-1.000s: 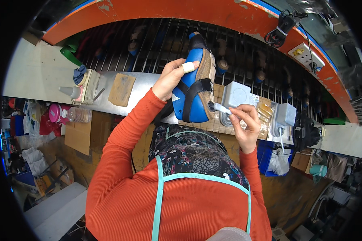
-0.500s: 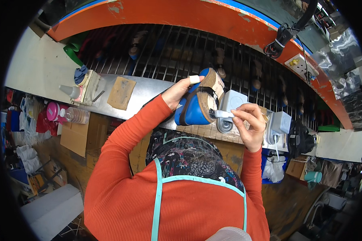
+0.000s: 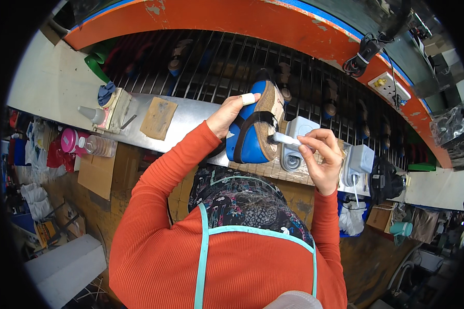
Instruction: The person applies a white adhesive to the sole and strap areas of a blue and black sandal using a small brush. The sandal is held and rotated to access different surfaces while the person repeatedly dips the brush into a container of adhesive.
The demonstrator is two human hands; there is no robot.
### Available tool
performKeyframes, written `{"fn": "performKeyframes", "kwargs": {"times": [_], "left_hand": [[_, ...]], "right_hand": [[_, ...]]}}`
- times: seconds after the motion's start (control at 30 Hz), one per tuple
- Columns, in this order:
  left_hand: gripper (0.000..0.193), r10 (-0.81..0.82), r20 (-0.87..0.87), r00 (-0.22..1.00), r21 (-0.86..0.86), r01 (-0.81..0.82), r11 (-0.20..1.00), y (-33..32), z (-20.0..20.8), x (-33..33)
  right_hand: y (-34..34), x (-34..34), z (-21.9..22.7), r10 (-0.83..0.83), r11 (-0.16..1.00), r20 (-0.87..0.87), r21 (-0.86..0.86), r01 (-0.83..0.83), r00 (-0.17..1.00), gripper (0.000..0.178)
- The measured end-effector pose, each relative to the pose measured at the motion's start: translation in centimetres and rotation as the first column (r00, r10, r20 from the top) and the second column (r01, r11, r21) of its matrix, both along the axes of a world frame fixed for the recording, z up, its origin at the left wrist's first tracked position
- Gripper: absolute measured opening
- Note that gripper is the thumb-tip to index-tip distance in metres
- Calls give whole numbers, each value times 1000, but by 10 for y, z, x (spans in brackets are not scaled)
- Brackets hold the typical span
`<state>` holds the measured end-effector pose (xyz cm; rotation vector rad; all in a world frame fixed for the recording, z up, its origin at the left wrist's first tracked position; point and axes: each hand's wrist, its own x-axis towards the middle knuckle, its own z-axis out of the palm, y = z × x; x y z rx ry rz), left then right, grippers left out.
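My left hand (image 3: 229,116), with a white wrap on the thumb, is closed round a shoe on a blue last (image 3: 252,140). The shoe has a cork-brown sole edge and a dark strap, and it is tilted so its pale underside faces right. Between the thumb and fingers of my right hand (image 3: 322,158) is a small brush with a whitish handle (image 3: 287,139). Its dark bristles touch the underside near the shoe's lower end. Just behind the brush stands a pale grey container (image 3: 301,127) with a round cup-like opening (image 3: 291,162) in front.
A second grey container (image 3: 360,158) stands further right, beside a black bag (image 3: 385,177). A rack of metal bars (image 3: 206,67) runs behind the work, with several similar shoes below an orange beam (image 3: 221,16). On the metal bench lies a brown sheet (image 3: 158,118).
My left hand has turned the shoe slightly, so its underside shows more edge-on. The brush tip has moved a little way up the underside, and its handle now slants.
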<state>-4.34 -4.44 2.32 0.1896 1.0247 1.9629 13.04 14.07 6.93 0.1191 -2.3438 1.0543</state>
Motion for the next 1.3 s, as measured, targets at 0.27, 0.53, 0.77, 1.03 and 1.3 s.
{"fn": "performKeyframes", "kwargs": {"times": [0.27, 0.53, 0.77, 1.03, 1.3], "left_hand": [[40, -26, -2, 1000, -10, 26, 1000, 0, -5, -4], [41, -136, 145, 980, 89, 124, 988, 2, -14, 2], [44, -378, 281, 882, 200, 332, 922, -6, -23, 10], [47, -485, -503, 715, -132, 492, 861, -24, -18, 33], [52, -289, -367, 884, -64, 286, 956, -16, -13, 57]], "right_hand": [[-2, 2, 0, 19, 1000, 26, 8, -19, 999, 21], [-5, -2, 1, 49, 997, -5, 55, -49, 999, 21], [-7, -17, -2, 163, 986, -32, -23, -164, 986, 20], [-2, -36, 0, 281, 957, -19, 82, -278, 960, 18], [22, -39, 10, 391, 916, 84, 61, -396, 917, 16]]}}
